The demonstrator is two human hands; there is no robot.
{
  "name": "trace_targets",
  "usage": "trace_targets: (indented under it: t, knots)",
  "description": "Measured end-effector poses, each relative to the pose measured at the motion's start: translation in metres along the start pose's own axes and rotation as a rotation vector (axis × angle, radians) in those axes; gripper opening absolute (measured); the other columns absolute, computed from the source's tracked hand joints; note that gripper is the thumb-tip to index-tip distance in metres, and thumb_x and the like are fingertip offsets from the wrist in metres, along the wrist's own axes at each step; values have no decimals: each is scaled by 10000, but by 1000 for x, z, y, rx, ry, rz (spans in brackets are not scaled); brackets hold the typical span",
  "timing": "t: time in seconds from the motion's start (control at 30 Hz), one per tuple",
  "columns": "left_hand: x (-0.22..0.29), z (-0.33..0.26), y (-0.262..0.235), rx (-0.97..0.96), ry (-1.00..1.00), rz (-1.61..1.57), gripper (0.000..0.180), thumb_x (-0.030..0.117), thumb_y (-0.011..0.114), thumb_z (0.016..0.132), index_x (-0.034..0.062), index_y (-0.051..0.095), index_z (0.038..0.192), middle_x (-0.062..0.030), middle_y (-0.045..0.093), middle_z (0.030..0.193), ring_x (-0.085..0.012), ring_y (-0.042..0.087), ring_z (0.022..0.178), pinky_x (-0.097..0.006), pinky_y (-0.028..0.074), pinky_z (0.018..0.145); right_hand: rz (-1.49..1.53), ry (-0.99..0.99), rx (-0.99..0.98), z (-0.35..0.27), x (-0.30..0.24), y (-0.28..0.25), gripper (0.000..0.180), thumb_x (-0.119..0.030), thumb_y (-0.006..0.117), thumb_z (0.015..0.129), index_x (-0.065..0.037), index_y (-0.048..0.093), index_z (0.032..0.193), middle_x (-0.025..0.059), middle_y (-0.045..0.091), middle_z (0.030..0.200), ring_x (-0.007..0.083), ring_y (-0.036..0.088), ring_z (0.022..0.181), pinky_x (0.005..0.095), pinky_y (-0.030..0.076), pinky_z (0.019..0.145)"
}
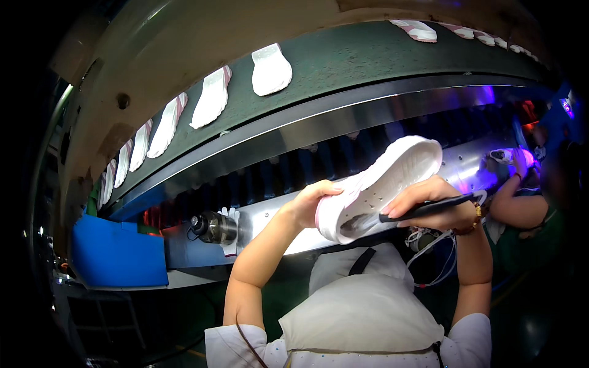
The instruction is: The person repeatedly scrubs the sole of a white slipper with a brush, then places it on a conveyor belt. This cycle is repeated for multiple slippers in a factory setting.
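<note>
My left hand [308, 205] is closed around the side of a white shoe sole [383, 178] with pinkish edges. The sole is tilted, its hollow inner face turned up toward me. My right hand [435, 199] grips a black-handled brush [429, 208]. Its pale bristles touch the inside of the sole's near, rounded end. A thin white tube or cord shows by the handle's rear end.
Beyond a metal rail, several white soles with pink edges [270, 70] lie on a green conveyor belt [343, 52]. A dark bottle [213, 227] and white glove [231, 245] are on the metal ledge at left, near a blue panel [119, 253]. A co-worker's arm [518, 205] is at right.
</note>
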State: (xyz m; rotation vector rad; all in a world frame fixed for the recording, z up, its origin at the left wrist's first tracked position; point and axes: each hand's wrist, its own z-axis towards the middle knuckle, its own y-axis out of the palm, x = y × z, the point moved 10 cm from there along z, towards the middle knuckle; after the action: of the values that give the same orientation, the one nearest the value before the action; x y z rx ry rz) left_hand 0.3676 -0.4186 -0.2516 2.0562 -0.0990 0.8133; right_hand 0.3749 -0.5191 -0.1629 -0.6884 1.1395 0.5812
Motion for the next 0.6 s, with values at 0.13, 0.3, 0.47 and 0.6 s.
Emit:
trace_targets:
  t: [0.13,0.3,0.47,0.6]
  knots:
    - [-18,-2,-24,258,-141,131,528,285,514,713,-30,454,1133,-186,556,1007,-250,584,825,-350,471,735,-87,23,-312,-6,-4,23,191,15,649,669,4,608,855,117,622,896,206,600,851,285,475,751]
    - [-6,-4,-12,185,-62,43,543,345,515,696,-25,490,1093,-181,571,972,-243,593,787,-345,484,691,-22,-19,-107,-13,6,5,167,1,656,671,4,609,832,117,626,873,204,604,837,282,473,751]
    - [2,-13,-20,242,21,-24,423,272,469,719,-32,551,1001,-174,602,889,-215,611,733,-317,498,654,-81,-27,-171,-25,4,13,167,34,661,655,0,619,814,130,628,864,212,609,847,293,478,768]
    - [-5,-13,-47,104,77,-126,576,284,459,714,-53,408,1178,-193,514,1099,-246,556,932,-328,431,813,-90,-20,104,-25,22,-14,176,27,664,651,8,612,818,144,624,870,223,610,837,297,474,766]
